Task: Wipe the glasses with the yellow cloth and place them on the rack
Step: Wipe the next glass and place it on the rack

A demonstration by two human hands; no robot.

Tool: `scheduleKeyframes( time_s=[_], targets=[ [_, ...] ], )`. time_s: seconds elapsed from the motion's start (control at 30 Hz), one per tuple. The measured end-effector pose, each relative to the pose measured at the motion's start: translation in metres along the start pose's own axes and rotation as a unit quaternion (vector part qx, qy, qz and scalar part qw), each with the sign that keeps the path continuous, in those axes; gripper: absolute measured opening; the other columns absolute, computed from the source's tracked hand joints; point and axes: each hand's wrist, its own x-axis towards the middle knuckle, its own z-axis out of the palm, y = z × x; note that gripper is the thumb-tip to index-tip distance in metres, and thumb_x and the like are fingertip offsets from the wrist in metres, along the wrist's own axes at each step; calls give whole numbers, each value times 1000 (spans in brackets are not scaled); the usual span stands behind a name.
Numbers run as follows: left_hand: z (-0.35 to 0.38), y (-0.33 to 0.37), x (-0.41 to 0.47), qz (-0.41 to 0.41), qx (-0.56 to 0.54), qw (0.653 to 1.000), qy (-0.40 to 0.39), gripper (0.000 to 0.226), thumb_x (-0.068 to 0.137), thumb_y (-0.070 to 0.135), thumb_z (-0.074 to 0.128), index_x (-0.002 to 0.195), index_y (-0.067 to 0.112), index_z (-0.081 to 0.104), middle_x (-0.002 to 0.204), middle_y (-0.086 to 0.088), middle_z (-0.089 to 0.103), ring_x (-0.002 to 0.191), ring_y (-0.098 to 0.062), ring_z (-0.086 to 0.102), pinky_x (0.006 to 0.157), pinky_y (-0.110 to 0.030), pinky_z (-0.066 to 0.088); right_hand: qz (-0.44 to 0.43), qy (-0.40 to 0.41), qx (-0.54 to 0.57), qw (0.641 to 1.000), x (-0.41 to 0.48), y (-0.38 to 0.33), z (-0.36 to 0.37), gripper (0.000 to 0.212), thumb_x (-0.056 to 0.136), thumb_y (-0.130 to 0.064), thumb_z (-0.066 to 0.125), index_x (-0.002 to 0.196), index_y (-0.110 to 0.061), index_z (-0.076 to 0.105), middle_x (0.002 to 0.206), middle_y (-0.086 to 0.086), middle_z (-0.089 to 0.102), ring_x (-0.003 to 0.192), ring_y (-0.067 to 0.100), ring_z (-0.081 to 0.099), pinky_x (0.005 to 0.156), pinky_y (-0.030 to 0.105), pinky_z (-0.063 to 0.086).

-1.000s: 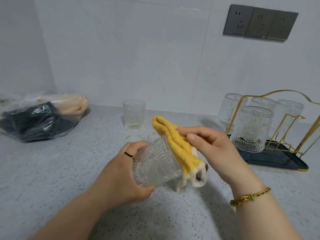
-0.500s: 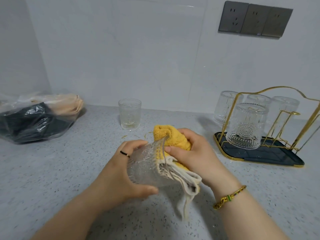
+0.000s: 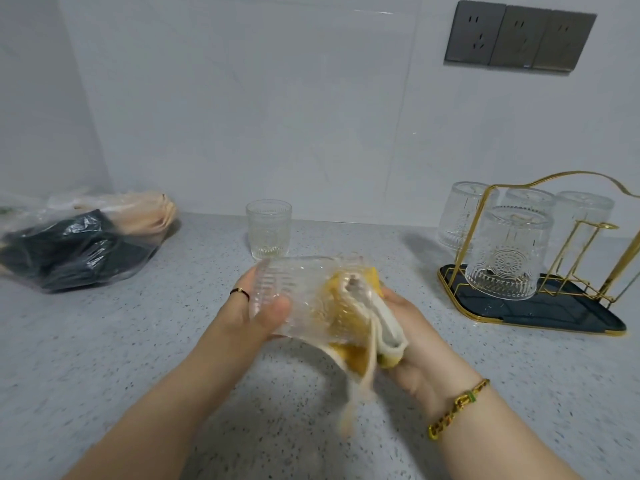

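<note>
The scene is lit evenly by soft, cool, fairly bright light. Faint shadows are cast on the counter [image 3: 138, 358] beside the rack [image 3: 554, 311] at 3 o'clock. Glare is seen on the bag [image 3: 76, 251] at 9. The cloth [image 3: 353, 356] and glass [image 3: 294, 289] at centre are smeared by motion blur. Straight lines are bent near the edges, as at the sockets [image 3: 519, 36] at 1.

One wide-angle head camera looked forward and down over the counter [image 3: 121, 358], facing the back wall [image 3: 277, 116]. It sat close above the counter's near part, and the rack [image 3: 554, 311] showed at the counter's right.
</note>
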Motion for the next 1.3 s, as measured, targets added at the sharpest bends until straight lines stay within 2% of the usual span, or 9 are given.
scheduleKeyframes(
  time_s=[0.07, 0.13, 0.3, 0.53, 0.63, 0.8, 1.03, 1.13, 1.3],
  targets=[
    [-1, 0, 0, -9, -31, 999, -6, 72, 54, 49, 77, 118, 29, 50, 97, 15, 72, 87, -4, 69, 66, -15, 55, 21, 5, 38, 999, 0, 1, -2, 18, 90, -10, 46, 75, -15, 54, 48, -7, 63, 42, 2, 58, 41, 13, 47],
    [-2, 2, -1, -71, -95, 993, -12, 63, 65, 67, 63, 113, 27, 56, 102, 4, 72, 87, -12, 71, 65, -25, 58, -70, 21, -121, 990, 2, 4, 0, 15, 86, -12, 56, 76, -22, 54, 63, -9, 62, 51, -3, 57, 49, 11, 47],
    [-1, -1, -1, -185, -110, 976, 22, 58, 69, 58, 43, 100, 13, 63, 95, -11, 72, 85, -26, 69, 66, -37, 57, -322, -30, -432, 842, 2, 13, 2, 26, 70, -35, 63, 84, -47, 45, 84, -30, 56, 76, -9, 52, 65, 4, 38],
    [3, 4, -3, -18, -117, 990, 77, 47, 62, 33, 61, 108, 30, 55, 100, 3, 66, 82, -13, 67, 64, -28, 55, -5, 46, -112, 993, 11, 15, 0, 8, 83, -18, 59, 83, -11, 56, 69, 4, 56, 56, 11, 50, 54, 21, 41],
    [3, 4, -4, -71, -167, 983, 38, 46, 65, 45, 49, 104, 24, 60, 97, 0, 72, 85, -16, 71, 63, -30, 58, -103, 54, -206, 972, 10, 13, 0, 6, 80, -16, 64, 82, -15, 58, 66, -5, 57, 54, 2, 52, 51, 12, 42],
    [2, 2, -1, -203, -125, 966, 100, 41, 86, 47, 48, 92, 9, 61, 96, -14, 68, 85, -29, 65, 67, -40, 53, -333, -24, -458, 824, 4, 18, 0, 22, 69, -41, 59, 89, -37, 51, 79, -29, 52, 75, -14, 49, 66, 3, 36],
    [2, 1, -1, -26, -59, 987, 144, 16, 74, 43, 59, 89, 37, 61, 91, 4, 67, 86, -16, 62, 82, -38, 47, -20, 42, -151, 987, 9, 21, 4, 9, 82, -22, 62, 77, -18, 55, 68, -2, 57, 57, 6, 53, 50, 13, 43],
    [3, 0, -1, -75, -123, 985, 96, 27, 85, 50, 46, 96, 29, 60, 98, -1, 67, 89, -17, 65, 75, -37, 51, -113, 64, -221, 967, 11, 21, 3, 13, 80, -19, 65, 75, -24, 55, 65, -9, 56, 51, -4, 51, 49, 8, 39],
    [3, -2, 0, -185, -111, 975, 51, 47, 86, 54, 37, 104, 17, 60, 97, -10, 71, 79, -23, 69, 56, -32, 57, -333, 20, -411, 849, 5, 17, -1, 30, 69, -29, 64, 83, -47, 44, 79, -26, 53, 75, -13, 51, 65, 3, 37]
  ],
)
